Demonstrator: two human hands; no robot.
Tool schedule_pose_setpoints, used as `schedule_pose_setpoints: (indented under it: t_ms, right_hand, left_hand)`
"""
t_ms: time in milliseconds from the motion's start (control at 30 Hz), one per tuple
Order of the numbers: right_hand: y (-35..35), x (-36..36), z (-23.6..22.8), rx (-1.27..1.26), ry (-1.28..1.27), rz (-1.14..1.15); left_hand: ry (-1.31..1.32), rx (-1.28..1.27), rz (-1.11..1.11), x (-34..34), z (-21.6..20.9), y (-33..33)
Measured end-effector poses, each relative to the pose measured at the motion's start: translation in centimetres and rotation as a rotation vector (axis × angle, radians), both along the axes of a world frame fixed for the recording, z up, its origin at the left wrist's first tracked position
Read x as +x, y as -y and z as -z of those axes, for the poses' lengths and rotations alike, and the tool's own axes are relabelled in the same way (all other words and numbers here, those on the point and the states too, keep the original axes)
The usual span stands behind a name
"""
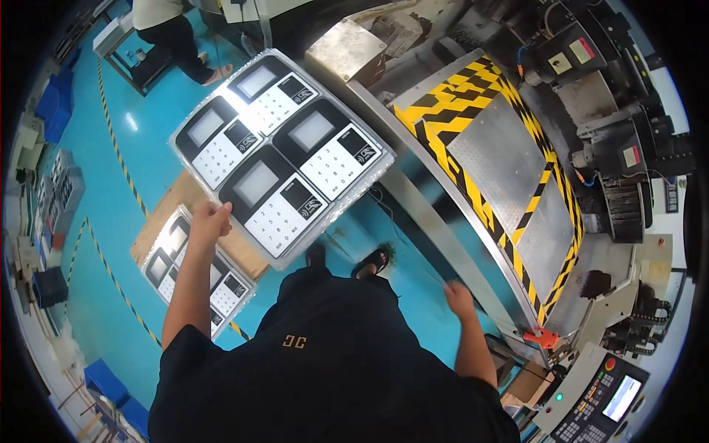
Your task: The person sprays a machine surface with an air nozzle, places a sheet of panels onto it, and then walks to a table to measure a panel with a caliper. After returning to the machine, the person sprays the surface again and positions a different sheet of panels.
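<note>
My left hand (pixel 212 223) pinches the near left edge of a flat panel sheet (pixel 264 139) with a clear plastic border. Several black-and-white keypad faceplates with grey windows show on the sheet, and light glares off its upper part. It is held tilted in front of me, beside the machine. Down by the machine's front edge, my right hand (pixel 459 299) is closed, with its fingers curled; what it holds, if anything, does not show. Below my left forearm lies a similar panel sheet (pixel 238 289), partly covered by the arm.
A brown board (pixel 247 247) is under the lower sheet. At right stands a machine with a metal bed (pixel 498 144) edged in yellow-black tape, with black spindle units (pixel 620 148) over it. A control panel (pixel 591 399) is at lower right. Another person (pixel 173 37) stands at upper left.
</note>
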State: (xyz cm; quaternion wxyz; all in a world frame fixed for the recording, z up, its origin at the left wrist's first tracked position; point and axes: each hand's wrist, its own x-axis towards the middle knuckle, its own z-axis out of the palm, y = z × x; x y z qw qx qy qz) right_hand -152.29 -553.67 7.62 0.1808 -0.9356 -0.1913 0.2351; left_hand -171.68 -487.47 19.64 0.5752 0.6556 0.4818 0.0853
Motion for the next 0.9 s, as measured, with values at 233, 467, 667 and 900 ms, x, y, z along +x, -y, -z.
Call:
schedule_pose_setpoints:
  t_ms: [233,467,667,900]
  right_hand:
    - [-32.0,12.0,-14.0,0.495,0.23,-0.088]
    - [-36.7,15.9,-13.1,0.294,0.055,-0.034]
    - [-38.2,16.3,-12.3,0.236,0.074,0.012]
    - [-38.8,16.8,-14.2,0.156,0.194,-0.083]
  left_hand:
    - [0.285,-0.249,-0.055,-0.6,1.4,0.0]
    - [0.336,-0.337,-0.131,-1.2,0.3,0.7]
    - [0.304,-0.247,-0.113,-1.0,-0.4,0.7]
    - [0.731,-0.539,-0.137,1.1,-3.1,2.6]
